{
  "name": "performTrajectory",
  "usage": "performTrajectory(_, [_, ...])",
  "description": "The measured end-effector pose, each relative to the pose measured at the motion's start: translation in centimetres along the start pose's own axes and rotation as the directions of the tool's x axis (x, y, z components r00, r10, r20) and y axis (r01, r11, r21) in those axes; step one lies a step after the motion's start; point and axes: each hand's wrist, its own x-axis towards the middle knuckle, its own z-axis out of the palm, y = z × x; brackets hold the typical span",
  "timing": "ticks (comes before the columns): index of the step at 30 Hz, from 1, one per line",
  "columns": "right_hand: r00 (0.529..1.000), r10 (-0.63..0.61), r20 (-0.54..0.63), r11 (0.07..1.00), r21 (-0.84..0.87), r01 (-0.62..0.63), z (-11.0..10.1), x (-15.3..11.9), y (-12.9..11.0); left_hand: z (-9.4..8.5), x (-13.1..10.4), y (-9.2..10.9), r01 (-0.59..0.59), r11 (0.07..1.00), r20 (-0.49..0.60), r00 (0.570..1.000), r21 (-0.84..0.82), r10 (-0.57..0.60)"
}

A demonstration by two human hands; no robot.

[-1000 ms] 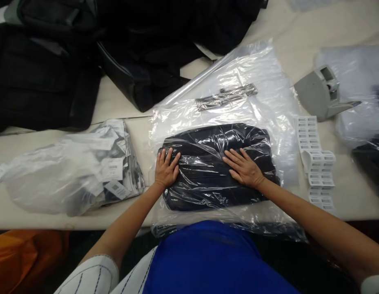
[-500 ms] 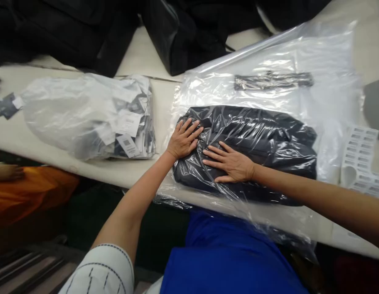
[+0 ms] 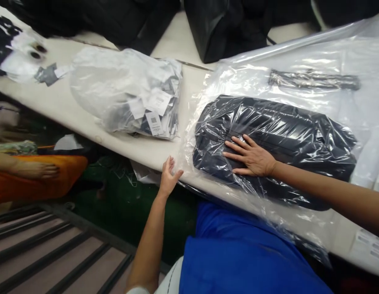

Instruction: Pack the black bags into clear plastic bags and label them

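Note:
A dark folded item (image 3: 287, 134) lies inside a clear, shiny plastic bag (image 3: 238, 73) on the pale table (image 3: 116, 145). My right hand (image 3: 252, 157) rests flat on the bag over the dark item, fingers spread. Off the bag's left end, by the table's front edge, is my left hand (image 3: 170, 175), thumb apart from the fingers and nothing seen in it. Farther left lies a cloudy plastic bag (image 3: 106, 81) with many printed tags (image 3: 154, 122) at its right end.
Black goods (image 3: 208, 32) cover the back of the table. A dark strip in plastic (image 3: 315, 79) lies above the folded item. At the left are another person's hand (image 3: 36, 169) on orange cloth (image 3: 67, 171) and a slatted rack (image 3: 70, 253). Label sheets (image 3: 371, 245) lie at the right.
My left hand has come off the plastic-covered item and moved left and down to the table edge. My right hand still lies on the item. The view has shifted left.

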Motion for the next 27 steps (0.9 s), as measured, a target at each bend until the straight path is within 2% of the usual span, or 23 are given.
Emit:
performTrajectory(2, [1.000,0.014,0.011,1.000,-0.003,-0.014,-0.1,0.0,-0.1,-0.1,-1.5,-0.2,0.059,0.998,-0.093,0.994,-0.009,-0.059])
performTrajectory(5, [0.999,0.033,0.017,0.999,0.012,-0.033,-0.1,0.0,-0.1,0.3,-2.5,0.3,0.152,0.985,-0.109,0.981,-0.082,-0.160])
performTrajectory(7, [0.999,0.032,0.012,0.999,0.016,-0.032,-0.1,0.0,-0.1,0.6,-2.7,0.7,0.162,0.978,-0.126,0.976,-0.129,-0.178])
performTrajectory(9, [0.999,0.030,0.012,1.000,-0.004,-0.030,0.0,0.0,-0.1,1.1,-2.7,1.0,0.149,0.970,-0.186,0.965,-0.192,-0.185])
performTrajectory(11, [1.000,0.016,0.011,0.999,-0.046,-0.016,0.0,0.0,0.0,1.6,-2.9,1.0,0.145,0.951,-0.266,0.939,-0.274,-0.220])
performTrajectory(15, [0.998,-0.055,-0.027,0.992,-0.119,0.051,0.1,0.0,0.2,2.6,-3.5,0.3,0.153,0.914,-0.414,0.855,-0.377,-0.314])
performTrajectory(17, [0.994,-0.102,-0.050,0.987,-0.131,0.095,0.1,0.0,0.3,2.6,-4.1,-0.3,0.167,0.906,-0.433,0.835,-0.388,-0.339])
performTrajectory(20, [0.985,-0.158,-0.073,0.979,-0.140,0.146,0.0,-0.1,0.5,1.5,-5.3,-1.1,0.196,0.916,-0.396,0.855,-0.351,-0.335])
performTrajectory(22, [0.983,-0.164,-0.082,0.979,-0.139,0.152,0.0,-0.1,0.5,0.4,-6.2,-1.3,0.200,0.933,-0.386,0.869,-0.300,-0.310])
performTrajectory(24, [0.983,-0.160,-0.088,0.981,-0.127,0.149,0.0,-0.1,0.6,-0.7,-6.9,-0.9,0.163,0.978,-0.419,0.885,-0.134,-0.205])
performTrajectory(25, [0.983,-0.160,-0.089,0.982,-0.120,0.149,0.0,-0.1,0.6,-1.0,-7.1,-0.6,0.109,0.993,-0.418,0.905,0.039,-0.083])
performTrajectory(26, [0.983,-0.161,-0.090,0.982,-0.115,0.150,0.0,-0.1,0.6,-1.2,-7.2,-0.2,0.016,0.967,-0.372,0.925,0.256,0.083])
performTrajectory(27, [0.983,-0.162,-0.091,0.982,-0.114,0.151,0.0,-0.1,0.6,-1.2,-7.1,0.2,-0.118,0.872,-0.262,0.927,0.474,0.268])
